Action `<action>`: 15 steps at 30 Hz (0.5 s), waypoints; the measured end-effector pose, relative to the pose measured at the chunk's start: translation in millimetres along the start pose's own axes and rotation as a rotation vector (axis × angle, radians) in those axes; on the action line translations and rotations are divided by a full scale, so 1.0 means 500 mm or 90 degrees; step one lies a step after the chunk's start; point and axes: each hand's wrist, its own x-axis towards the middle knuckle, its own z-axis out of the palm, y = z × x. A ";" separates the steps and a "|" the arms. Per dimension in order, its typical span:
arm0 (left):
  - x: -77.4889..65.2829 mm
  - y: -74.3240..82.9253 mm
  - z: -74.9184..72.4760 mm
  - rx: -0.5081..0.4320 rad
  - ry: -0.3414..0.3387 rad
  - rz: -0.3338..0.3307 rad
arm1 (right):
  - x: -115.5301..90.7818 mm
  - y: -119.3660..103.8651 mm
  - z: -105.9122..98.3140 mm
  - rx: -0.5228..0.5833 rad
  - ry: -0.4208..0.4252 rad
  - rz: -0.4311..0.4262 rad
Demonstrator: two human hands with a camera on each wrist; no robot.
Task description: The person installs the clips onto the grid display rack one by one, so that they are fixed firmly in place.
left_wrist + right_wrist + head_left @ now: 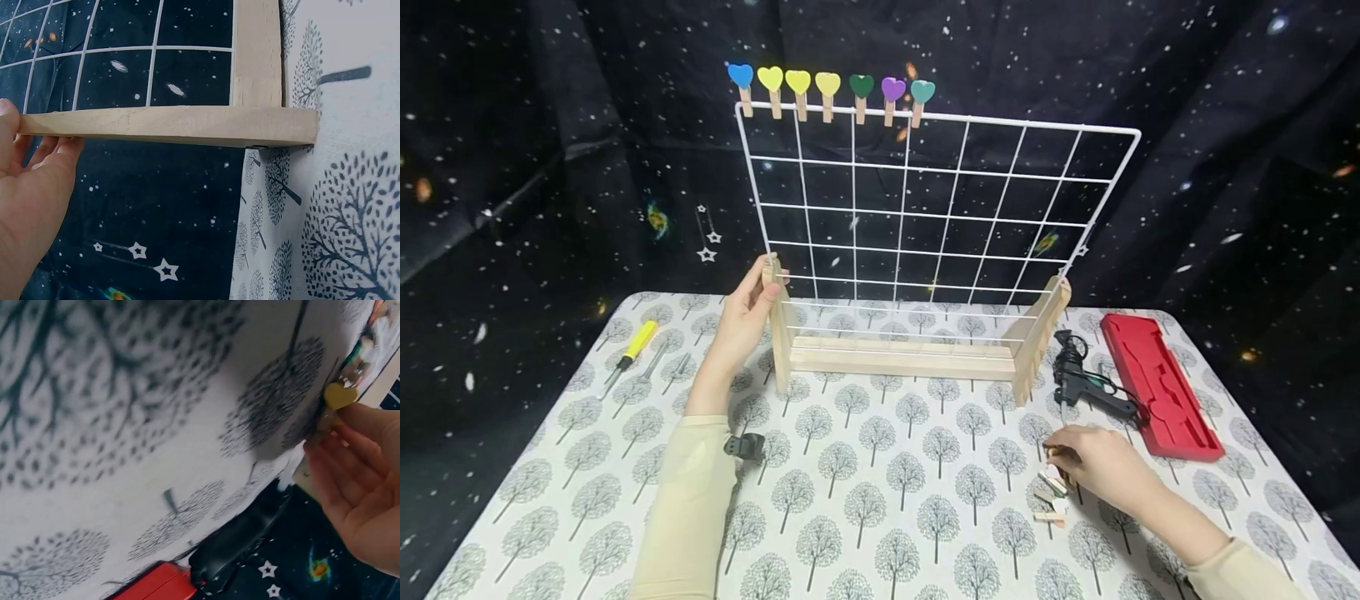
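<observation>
My left hand (748, 308) grips the left upright (156, 124) of a wooden stand (902, 360), thumb on one face and fingers on the other. The stand holds a white wire grid (907, 167), tilted back. Along the left part of its top wire sit several heart clothespins, from a blue one (741, 76) to a teal one (922, 91). At the right, my right hand (1101, 464) pinches a clothespin with a yellow heart (340, 395), low over the cloth. Beside its fingertips lies a small pile of heart clothespins (1049, 517), partly hidden by the hand.
A black glue gun (1093, 390) with a coiled cord lies right of the stand, next to a red tray (1165, 387) with moulded hollows. On the left are a yellow-handled screwdriver (640, 339) and thin metal bits. Tree-patterned cloth (880, 508) covers the table; a dark starry curtain hangs behind.
</observation>
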 end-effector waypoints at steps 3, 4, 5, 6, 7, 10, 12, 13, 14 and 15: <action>0.002 0.001 0.004 0.004 -0.003 0.001 | 0.000 0.010 0.003 -0.006 0.017 -0.031; 0.003 0.001 0.005 0.004 -0.006 0.004 | -0.001 0.014 0.004 0.001 0.022 -0.041; 0.003 0.001 0.006 0.007 -0.007 0.005 | 0.000 0.017 0.005 0.010 0.026 -0.053; 0.003 0.002 0.006 0.007 -0.008 0.005 | 0.000 0.021 0.007 0.021 0.028 -0.063; 0.002 0.002 0.007 0.008 -0.006 0.003 | 0.000 0.024 0.008 0.031 0.028 -0.073; 0.002 0.003 0.006 0.007 -0.003 -0.002 | 0.002 0.032 0.010 0.050 0.024 -0.100; 0.001 0.003 0.005 0.005 0.000 -0.002 | 0.004 0.036 0.009 0.048 0.022 -0.113; 0.000 0.003 0.004 0.006 0.003 -0.003 | 0.005 0.037 0.007 0.045 0.023 -0.116; 0.000 0.003 0.003 0.004 0.005 -0.002 | 0.006 0.037 0.004 0.044 0.023 -0.117; 0.000 0.004 0.002 0.003 0.005 0.000 | 0.008 0.037 0.000 0.044 0.027 -0.114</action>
